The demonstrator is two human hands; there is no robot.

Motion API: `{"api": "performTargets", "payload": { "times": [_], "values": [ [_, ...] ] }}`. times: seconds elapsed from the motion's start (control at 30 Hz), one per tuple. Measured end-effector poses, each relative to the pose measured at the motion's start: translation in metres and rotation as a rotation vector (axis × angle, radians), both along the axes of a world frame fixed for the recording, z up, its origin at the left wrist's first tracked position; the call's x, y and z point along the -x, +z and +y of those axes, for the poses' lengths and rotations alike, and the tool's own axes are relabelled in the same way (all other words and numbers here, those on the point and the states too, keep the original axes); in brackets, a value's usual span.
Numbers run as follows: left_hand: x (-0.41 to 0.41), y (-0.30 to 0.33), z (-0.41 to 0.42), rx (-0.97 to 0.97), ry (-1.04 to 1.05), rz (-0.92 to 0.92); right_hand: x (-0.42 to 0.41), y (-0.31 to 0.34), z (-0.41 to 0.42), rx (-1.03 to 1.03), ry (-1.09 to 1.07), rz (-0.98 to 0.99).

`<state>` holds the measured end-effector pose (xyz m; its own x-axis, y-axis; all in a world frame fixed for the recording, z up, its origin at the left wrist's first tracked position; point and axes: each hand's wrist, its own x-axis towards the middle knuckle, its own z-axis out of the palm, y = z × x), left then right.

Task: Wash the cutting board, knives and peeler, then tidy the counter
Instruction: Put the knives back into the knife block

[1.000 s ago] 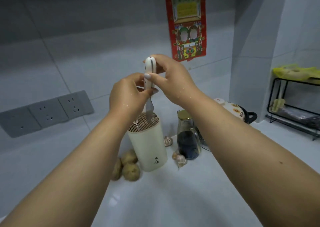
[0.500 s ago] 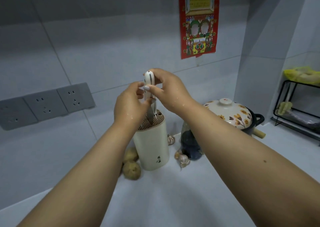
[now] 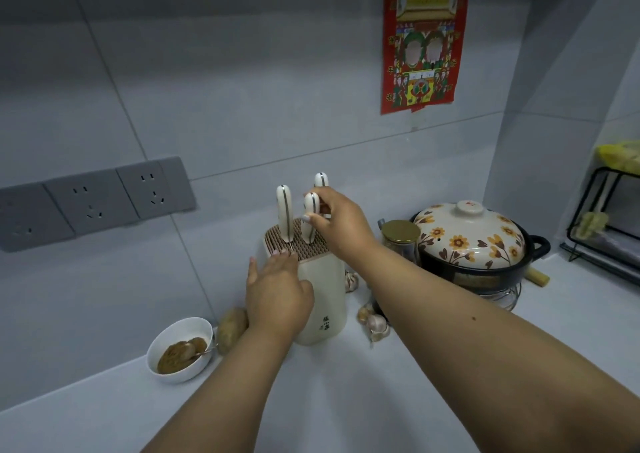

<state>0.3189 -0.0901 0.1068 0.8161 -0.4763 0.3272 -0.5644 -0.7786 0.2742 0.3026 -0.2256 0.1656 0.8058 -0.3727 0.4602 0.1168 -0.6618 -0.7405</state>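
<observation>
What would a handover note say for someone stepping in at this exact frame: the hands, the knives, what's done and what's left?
Left hand: open, resting against the cream cylindrical knife block, steadying it.
Right hand: pinching the middle white-handled knife, which is seated in the block's slotted top.
Two more white-handled knives stand in the block.
Done: three knives stowed.
Left: release the knife; cutting board and peeler are out of view; the white bowl of brown paste sits on the counter.

Three knives (image 3: pixel 284 210), one bowl (image 3: pixel 180 348), one pot (image 3: pixel 478 248), two hands (image 3: pixel 277 293).
</observation>
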Motion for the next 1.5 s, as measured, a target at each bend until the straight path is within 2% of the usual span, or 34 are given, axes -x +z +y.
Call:
{"api": "performTargets", "payload": {
  "times": [0.13, 0.3, 0.47, 0.83, 1.07, 1.5],
  "values": [
    [-0.001, -0.006, 0.000, -0.012, 0.011, -0.001, 0.000, -0.001, 0.003, -0.042, 0.004, 0.004],
    [0.004, -0.016, -0.002, 0.063, 0.019, 0.073, 0.016, -0.003, 0.001, -0.076, 0.015, 0.023],
    [0.035, -0.021, -0.012, 0.071, 0.023, 0.089, 0.056, -0.004, -0.005, -0.209, -0.031, 0.028],
    [0.148, -0.026, -0.073, 0.153, -0.326, 0.269, 0.186, -0.035, -0.043, -0.433, -0.207, 0.075],
    [0.248, -0.033, -0.136, 0.093, -0.512, 0.413, 0.313, -0.071, -0.097, -0.547, -0.492, 0.043],
    [0.476, -0.056, -0.263, -0.073, -0.989, 0.558, 0.594, -0.121, -0.175, -0.700, -1.110, -0.050]
  ]
}}
